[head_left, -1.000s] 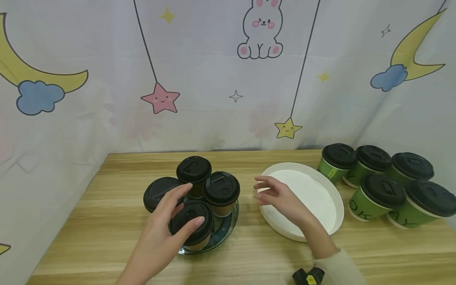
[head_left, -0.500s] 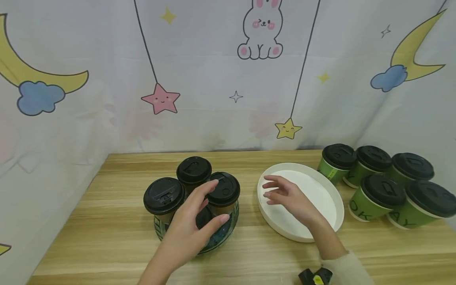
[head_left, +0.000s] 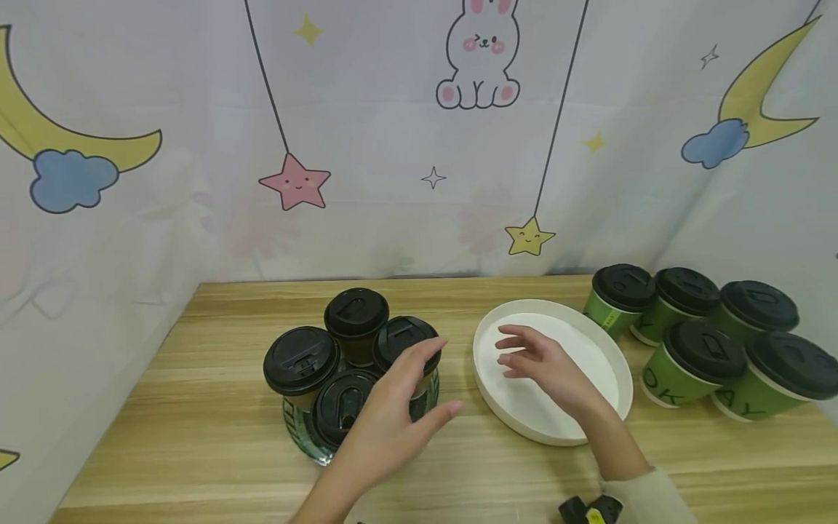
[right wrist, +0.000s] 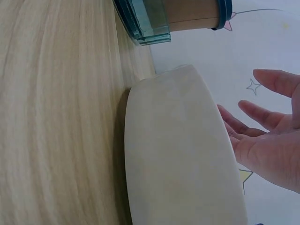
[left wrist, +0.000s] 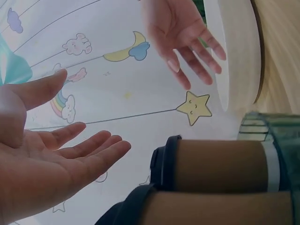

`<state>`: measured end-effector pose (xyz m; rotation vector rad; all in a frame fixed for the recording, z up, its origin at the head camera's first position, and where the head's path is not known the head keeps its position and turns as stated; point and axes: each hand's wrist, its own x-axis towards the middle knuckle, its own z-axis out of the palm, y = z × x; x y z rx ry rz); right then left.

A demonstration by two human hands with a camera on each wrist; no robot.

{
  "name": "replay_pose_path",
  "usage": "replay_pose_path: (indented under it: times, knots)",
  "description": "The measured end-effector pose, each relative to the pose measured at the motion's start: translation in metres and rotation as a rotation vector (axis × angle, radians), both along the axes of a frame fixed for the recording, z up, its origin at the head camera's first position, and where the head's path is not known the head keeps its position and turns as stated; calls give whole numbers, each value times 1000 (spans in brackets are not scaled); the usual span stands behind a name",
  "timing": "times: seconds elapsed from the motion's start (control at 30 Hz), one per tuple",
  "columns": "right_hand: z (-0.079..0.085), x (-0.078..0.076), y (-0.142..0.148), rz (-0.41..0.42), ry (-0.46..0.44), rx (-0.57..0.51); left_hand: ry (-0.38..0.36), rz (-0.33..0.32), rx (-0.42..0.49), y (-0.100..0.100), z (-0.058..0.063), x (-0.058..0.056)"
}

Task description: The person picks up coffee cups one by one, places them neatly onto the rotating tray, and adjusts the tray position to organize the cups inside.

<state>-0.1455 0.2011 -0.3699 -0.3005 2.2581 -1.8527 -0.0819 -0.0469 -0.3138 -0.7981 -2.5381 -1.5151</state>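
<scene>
Markings first. On the right of the head view I read "OK" on one green cup (head_left: pixel 681 375) and "AY" on its neighbour (head_left: pixel 759 386). A yellow-green strip on the rearmost-left green cup (head_left: pixel 609 316) is too small for me to read.

The left hand (head_left: pixel 396 426) is at lower centre, in front of four brown cups (head_left: pixel 302 364) that stand in a glass dish (head_left: pixel 296 431). The left wrist view shows me a gap between its fingers and the cups. Its thumb and fingers are spread, holding nothing. The right hand (head_left: pixel 546 367) is right of centre over a white tray (head_left: pixel 605 356), fingers slightly bent and holding nothing; I cannot tell whether any finger touches the tray. The two hands are well apart.

Count: four brown cups, all black-lidded, at left of centre; five green cups, also black-lidded, at the right edge; one dish; one tray. All stand on a single wood-grain table (head_left: pixel 177 407).
</scene>
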Motion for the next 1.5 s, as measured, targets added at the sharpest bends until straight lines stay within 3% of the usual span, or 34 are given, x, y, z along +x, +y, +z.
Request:
replay_pose_path:
  times: [0.47,0.67,1.0,1.5]
  knots:
    - [-4,2,9,-4,3,10,-60,-74,-61,29,-23,-10]
    - [-4,4,12,-23,5,32,-110,-66,-93,36,-31,-15]
    - [-8,5,16,-12,0,14,-129,-63,-113,43,-46,-27]
    - [-7,10,21,1,20,29,-253,-38,-117,56,-64,-42]
